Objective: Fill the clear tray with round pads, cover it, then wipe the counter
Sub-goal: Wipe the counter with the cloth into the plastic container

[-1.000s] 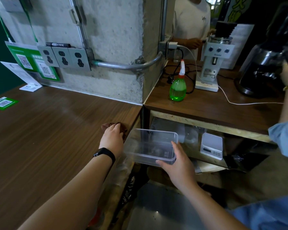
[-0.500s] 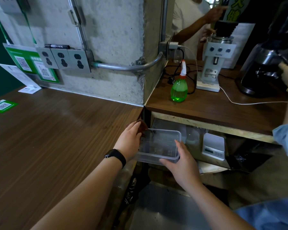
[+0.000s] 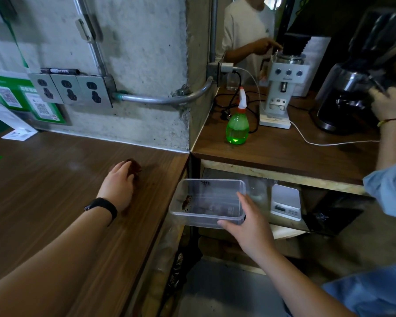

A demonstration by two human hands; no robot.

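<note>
Forearms come in low from the near edge, a black wristband [image 3: 101, 207] on the left one. Right hand [image 3: 249, 227] has the clear tray [image 3: 206, 202] by its near right corner, thumb along the front wall and fingers up the right side, a firm grip; the tray hangs in the air just off the end of the tabletop [image 3: 55, 202], over the gap between it and the lower shelf. Dark crumbs sit in the tray's left corner. Left hand [image 3: 119, 181] lies knuckles-up on the tabletop, fingers curled over a brown round pad [image 3: 134, 165], covering most of it, only the far edge peeping out; whether they are clamped on it or just resting, I cannot tell. To the right, a white scale [image 3: 285, 202] sits on the shelf beyond the tray, under the other counter. Further back, a green spray bottle [image 3: 237, 126] stands on that counter, then a white grinder [image 3: 280, 92] and a dark coffee machine [image 3: 352, 92], with another person's hand on it. Against the concrete wall, three sockets [image 3: 70, 91] and green QR signs [image 3: 25, 99]. A person in white [image 3: 245, 30] stands beyond the grinder.
</note>
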